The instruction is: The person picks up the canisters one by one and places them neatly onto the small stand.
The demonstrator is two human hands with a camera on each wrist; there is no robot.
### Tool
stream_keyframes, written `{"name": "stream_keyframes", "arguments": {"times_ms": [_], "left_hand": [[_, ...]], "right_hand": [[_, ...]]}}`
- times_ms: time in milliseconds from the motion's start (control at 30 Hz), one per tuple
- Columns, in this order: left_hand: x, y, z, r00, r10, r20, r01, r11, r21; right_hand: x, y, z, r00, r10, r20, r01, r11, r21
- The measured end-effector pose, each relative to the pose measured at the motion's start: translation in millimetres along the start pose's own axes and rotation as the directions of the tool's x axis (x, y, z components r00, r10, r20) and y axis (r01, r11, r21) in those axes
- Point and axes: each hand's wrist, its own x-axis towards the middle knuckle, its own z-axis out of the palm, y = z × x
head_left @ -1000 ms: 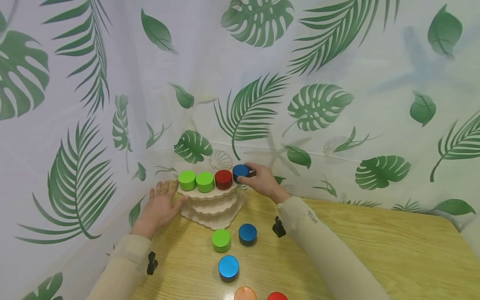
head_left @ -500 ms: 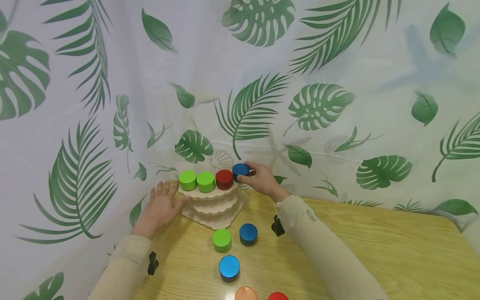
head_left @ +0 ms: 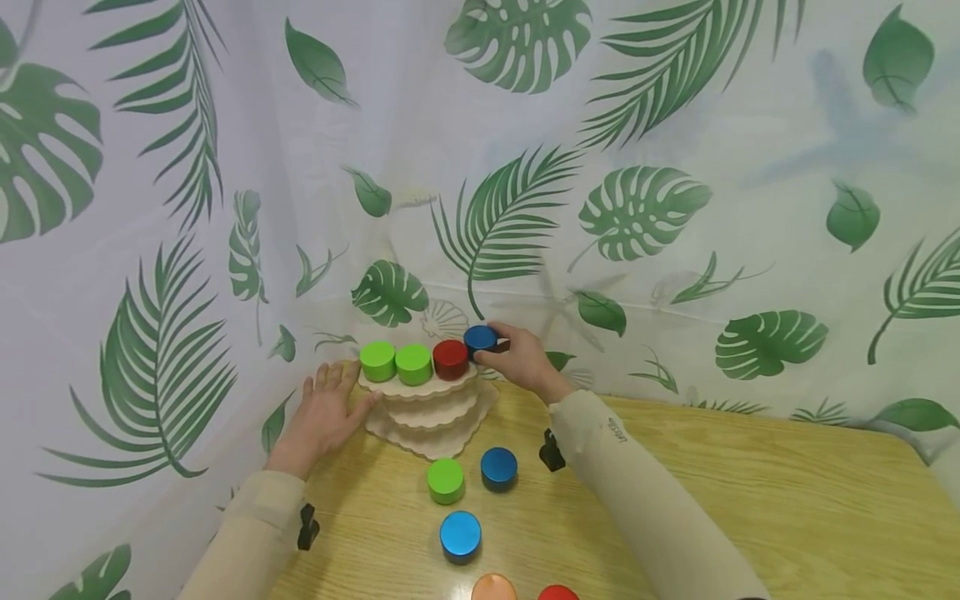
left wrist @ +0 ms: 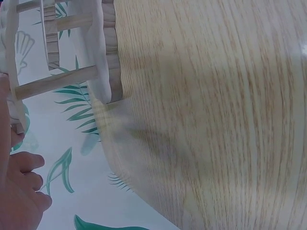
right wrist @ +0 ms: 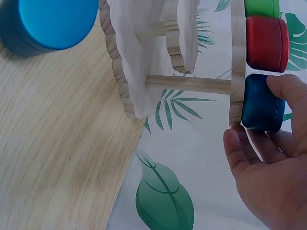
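The desk [head_left: 750,483] has open room rightward. Near its far edge stands a tiered wooden stand [head_left: 435,410]. The left hand [head_left: 318,418], loosely spread, touches the stand's left end; the right hand [head_left: 523,362] pinches a dark-blue canister [head_left: 480,336] at the top tier's right edge, best settled inward, toward the neighbouring red canister [head_left: 451,360].

One small bit of dark writing [head_left: 617,429] is on the pale tan sleeve [head_left: 652,492] of the person's right arm. It is close to the cuff, right of the middle and low down in the head camera's view. The letters go in a short row that slants down to the right. They are too tiny and blurry to read for sure.
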Motion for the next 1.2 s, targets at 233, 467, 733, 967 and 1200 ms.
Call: {"name": "stream_keyframes", "arguments": {"times_ms": [233, 467, 733, 967, 1200], "left_hand": [[-0.2, 0.7, -0.4, 1.0, -0.004, 0.003, 0.004, 1.0, 0.003], [-0.6, 3.2, -1.2, 1.0, 0.0, 0.001, 0.0, 1.0, -0.003], [0.2, 4.7, -2.3, 1.0, -0.005, 0.014, 0.005, 1.0, -0.001], [0.2, 5.6, -2.5, 1.0, -0.006, 0.013, 0.006, 1.0, 0.01], [-0.1, 4.3, -1.4, 1.0, -0.005, 0.018, 0.005, 1.0, 0.017]], "right_hand": [[0.0, 0.8, 0.6, 1.0, -0.011, -0.012, 0.011, 1.0, -0.007], [-0.1, 1.5, 2.1, 1.0, -0.008, -0.02, 0.007, 1.0, -0.005], [-11.9, 10.5, 0.7, 0.999, 0.037, -0.008, -0.036, 0.997, 0.068], [-27.5, 17.8, -9.2, 1.0, 0.002, -0.006, -0.002, 0.998, 0.067], [-49.3, 25.9, -15.1, 1.0, 0.004, 0.014, -0.006, 0.996, 0.089]]}}
